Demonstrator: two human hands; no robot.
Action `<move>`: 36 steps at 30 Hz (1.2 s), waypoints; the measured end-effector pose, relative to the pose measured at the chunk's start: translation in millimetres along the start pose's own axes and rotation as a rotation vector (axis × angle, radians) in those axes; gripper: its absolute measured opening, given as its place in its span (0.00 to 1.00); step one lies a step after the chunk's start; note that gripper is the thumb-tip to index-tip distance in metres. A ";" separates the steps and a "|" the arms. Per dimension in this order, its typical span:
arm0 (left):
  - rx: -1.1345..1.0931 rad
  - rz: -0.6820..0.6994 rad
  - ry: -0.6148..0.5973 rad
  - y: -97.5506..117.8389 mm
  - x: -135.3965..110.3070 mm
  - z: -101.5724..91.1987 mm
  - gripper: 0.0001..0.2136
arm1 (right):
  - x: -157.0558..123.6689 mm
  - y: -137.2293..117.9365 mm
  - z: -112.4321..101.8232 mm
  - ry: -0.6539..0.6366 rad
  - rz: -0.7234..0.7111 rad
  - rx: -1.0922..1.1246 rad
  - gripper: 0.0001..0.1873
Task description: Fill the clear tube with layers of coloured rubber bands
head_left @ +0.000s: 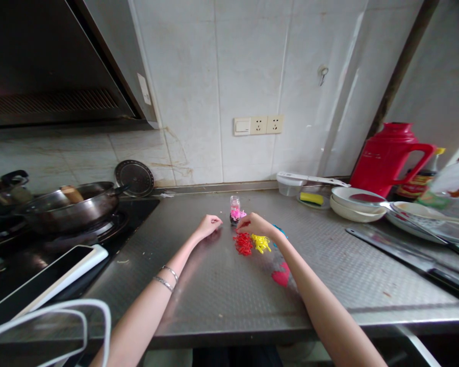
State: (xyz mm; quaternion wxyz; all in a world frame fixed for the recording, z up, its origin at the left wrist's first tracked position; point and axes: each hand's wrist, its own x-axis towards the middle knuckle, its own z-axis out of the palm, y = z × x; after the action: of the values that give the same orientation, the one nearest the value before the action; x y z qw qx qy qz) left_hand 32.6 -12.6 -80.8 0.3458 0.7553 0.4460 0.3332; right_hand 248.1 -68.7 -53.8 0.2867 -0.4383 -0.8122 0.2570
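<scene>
A small clear glass jar (234, 202) stands on the steel counter, with bright pink and dark bits at its lower part. Left of it, my left hand (209, 226) rests on the counter, fingers curled in, nothing visible in them. Just right of the jar, my right hand (257, 224) points its pinched fingertips down, close to the jar and above a heap of small red band-like pieces (244, 243). Whatever its fingertips hold is too small to make out. A yellow heap (260, 243) lies beside the red one. Some blue pieces (280, 231) are partly hidden behind my right wrist.
A pink-and-clear plastic packet (281, 275) lies by my right forearm. To the right are a knife (390, 250), stacked bowls (357, 204) and a red thermos (386, 158). On the left stand a pan (72, 206) on the stove and a phone-like device (46, 280).
</scene>
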 end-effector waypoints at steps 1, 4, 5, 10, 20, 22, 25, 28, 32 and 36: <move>-0.004 -0.002 0.000 -1.8 0.7 0.4 0.09 | 0.1 0.7 -0.1 0.001 0.004 0.019 0.09; -0.007 -0.010 -0.002 -8.5 3.3 1.7 0.09 | 0.1 2.2 -0.1 0.014 0.008 0.067 0.10; -0.008 -0.010 -0.007 -11.1 4.2 2.2 0.09 | -0.1 2.0 -0.1 0.022 0.011 0.086 0.10; -0.030 -0.014 -0.026 -21.9 8.0 3.6 0.10 | -2.9 -7.9 -1.6 0.086 0.058 0.239 0.10; -0.026 -0.173 -0.017 -13.9 4.5 0.6 0.09 | 5.8 -18.4 -16.3 0.303 0.119 0.462 0.16; -0.033 -0.198 -0.027 -12.8 3.6 0.2 0.10 | 14.5 -21.5 -23.9 0.378 0.094 0.487 0.17; -0.036 -0.183 -0.041 -13.2 3.3 -0.4 0.10 | 29.7 -28.5 -35.7 0.496 0.059 0.482 0.18; -0.034 -0.159 -0.045 -14.3 3.4 -1.0 0.09 | 44.2 -32.8 -43.5 0.589 0.051 0.435 0.18; -0.040 -0.154 -0.052 -15.5 3.7 -1.2 0.10 | 58.3 -29.6 -44.9 0.636 0.038 0.335 0.16; -0.047 -0.137 -0.050 -17.5 5.4 -0.9 0.09 | 65.3 -21.9 -41.0 0.611 0.008 0.284 0.14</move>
State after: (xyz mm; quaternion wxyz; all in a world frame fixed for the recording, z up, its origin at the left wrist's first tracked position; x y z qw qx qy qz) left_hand 26.2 -1.2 -93.5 0.3967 0.7226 0.4800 0.3001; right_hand 234.6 -16.3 5.5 0.5740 -0.4540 -0.6431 0.2256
